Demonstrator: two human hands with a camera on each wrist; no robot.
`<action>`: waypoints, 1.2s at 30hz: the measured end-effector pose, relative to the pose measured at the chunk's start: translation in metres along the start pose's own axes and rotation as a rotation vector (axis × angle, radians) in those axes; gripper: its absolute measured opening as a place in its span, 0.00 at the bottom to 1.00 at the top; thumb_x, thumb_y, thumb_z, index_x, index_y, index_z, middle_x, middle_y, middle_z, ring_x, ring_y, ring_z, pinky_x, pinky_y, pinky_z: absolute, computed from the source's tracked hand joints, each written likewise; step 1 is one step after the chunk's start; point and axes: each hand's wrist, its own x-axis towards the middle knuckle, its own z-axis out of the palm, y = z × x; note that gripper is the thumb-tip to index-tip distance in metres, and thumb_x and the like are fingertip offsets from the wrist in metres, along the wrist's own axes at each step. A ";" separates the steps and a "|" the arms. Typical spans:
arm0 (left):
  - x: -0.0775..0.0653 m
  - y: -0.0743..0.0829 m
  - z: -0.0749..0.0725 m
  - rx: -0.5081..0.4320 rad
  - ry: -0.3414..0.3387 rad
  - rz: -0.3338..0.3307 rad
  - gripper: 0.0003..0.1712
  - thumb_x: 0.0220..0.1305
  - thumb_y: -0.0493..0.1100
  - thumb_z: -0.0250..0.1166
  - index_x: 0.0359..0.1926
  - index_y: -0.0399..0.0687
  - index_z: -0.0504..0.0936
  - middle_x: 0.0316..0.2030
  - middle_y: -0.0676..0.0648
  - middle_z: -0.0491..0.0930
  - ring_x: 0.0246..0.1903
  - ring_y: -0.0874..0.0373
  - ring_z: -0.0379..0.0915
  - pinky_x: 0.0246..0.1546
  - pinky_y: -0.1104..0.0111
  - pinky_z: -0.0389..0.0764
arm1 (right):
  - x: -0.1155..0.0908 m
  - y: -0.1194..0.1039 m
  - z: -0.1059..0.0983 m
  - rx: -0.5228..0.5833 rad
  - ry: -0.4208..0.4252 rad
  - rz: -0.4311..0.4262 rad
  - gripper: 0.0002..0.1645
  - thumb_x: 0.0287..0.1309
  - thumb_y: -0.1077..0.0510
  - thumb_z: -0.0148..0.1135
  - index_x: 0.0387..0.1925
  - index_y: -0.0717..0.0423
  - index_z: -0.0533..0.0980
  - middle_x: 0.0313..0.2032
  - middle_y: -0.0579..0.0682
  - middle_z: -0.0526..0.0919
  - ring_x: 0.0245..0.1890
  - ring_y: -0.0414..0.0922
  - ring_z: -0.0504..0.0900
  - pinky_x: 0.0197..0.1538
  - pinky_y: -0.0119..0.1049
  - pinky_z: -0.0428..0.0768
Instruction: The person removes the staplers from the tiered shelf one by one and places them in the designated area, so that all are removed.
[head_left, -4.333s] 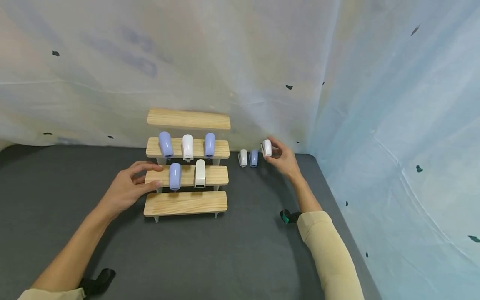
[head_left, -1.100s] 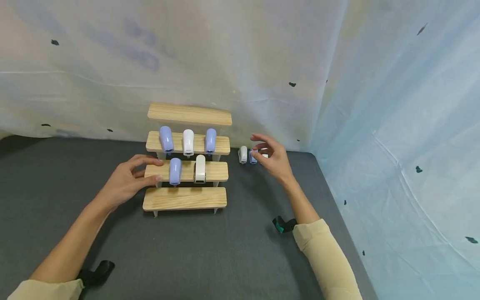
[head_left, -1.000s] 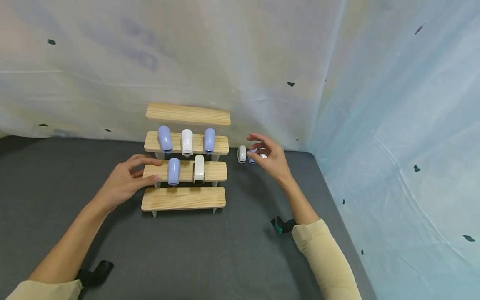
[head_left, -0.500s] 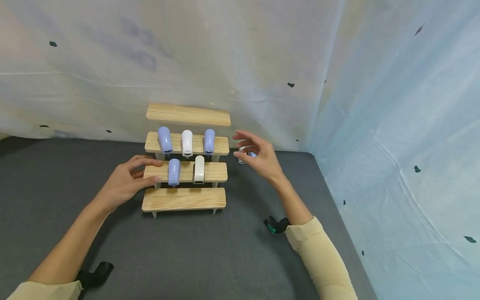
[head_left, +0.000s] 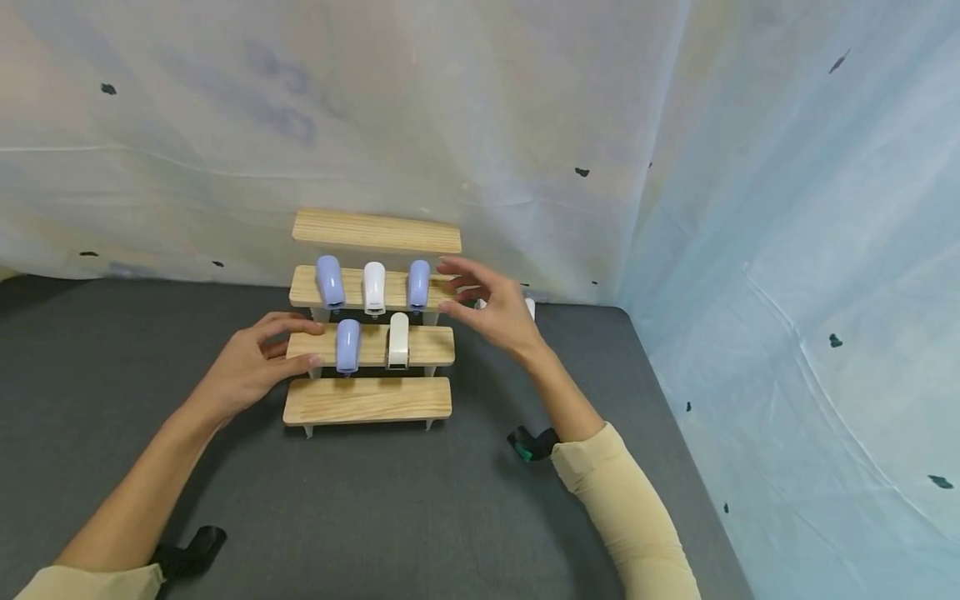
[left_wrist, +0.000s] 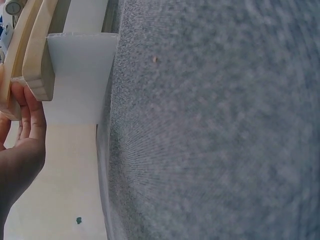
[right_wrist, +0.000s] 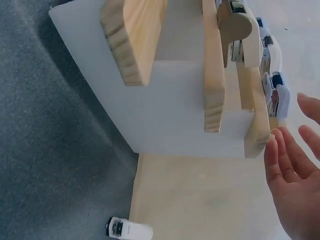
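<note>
A tiered wooden display stand [head_left: 367, 402] stands against the back sheet. On its second board from the top sit a lavender stapler [head_left: 330, 281], a white stapler [head_left: 374, 287] and another lavender stapler [head_left: 418, 285]. The board below bears a lavender stapler [head_left: 348, 346] and an off-white stapler [head_left: 398, 340]. My left hand [head_left: 251, 362] grips this lower board's left end between thumb and fingers. At the right end of the second board is my right hand [head_left: 495, 308], fingers loosely bent and holding nothing. In the right wrist view its fingertips appear to touch the board end [right_wrist: 257, 135].
A white stapler [head_left: 530, 308] stands on the dark grey table [head_left: 375, 517] right of the stand, partly behind my right hand. Another pale stapler is mostly hidden there. Hanging sheets [head_left: 787, 333] enclose the back and right side.
My right hand has set down the white stapler it held at the right, then moved left to the stand's right side. My left hand keeps its grip on the board.
</note>
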 end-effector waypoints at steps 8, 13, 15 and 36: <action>-0.002 0.001 -0.004 -0.017 -0.006 0.011 0.26 0.64 0.51 0.70 0.60 0.46 0.78 0.63 0.42 0.65 0.68 0.30 0.55 0.60 0.39 0.66 | 0.007 0.007 0.008 -0.067 -0.031 0.069 0.39 0.56 0.61 0.74 0.68 0.55 0.70 0.59 0.53 0.79 0.49 0.47 0.82 0.52 0.39 0.79; -0.003 0.002 -0.005 -0.020 -0.008 0.000 0.27 0.64 0.51 0.70 0.60 0.45 0.78 0.64 0.42 0.65 0.67 0.28 0.57 0.58 0.34 0.64 | 0.012 0.007 0.012 -0.083 -0.043 0.102 0.39 0.54 0.59 0.75 0.67 0.52 0.71 0.60 0.50 0.79 0.49 0.44 0.82 0.50 0.40 0.77; -0.003 0.001 -0.004 -0.023 -0.009 -0.007 0.27 0.64 0.52 0.70 0.60 0.45 0.78 0.64 0.42 0.65 0.66 0.27 0.57 0.58 0.35 0.65 | 0.013 0.007 0.014 -0.089 -0.047 0.110 0.40 0.54 0.58 0.76 0.68 0.51 0.71 0.60 0.50 0.79 0.49 0.43 0.82 0.48 0.41 0.77; 0.000 0.000 0.000 -0.058 -0.010 -0.002 0.27 0.65 0.51 0.69 0.61 0.46 0.77 0.63 0.44 0.66 0.60 0.32 0.69 0.38 0.74 0.80 | 0.017 0.013 0.030 -0.115 0.028 0.071 0.42 0.51 0.56 0.78 0.67 0.50 0.72 0.51 0.51 0.82 0.48 0.43 0.79 0.53 0.34 0.77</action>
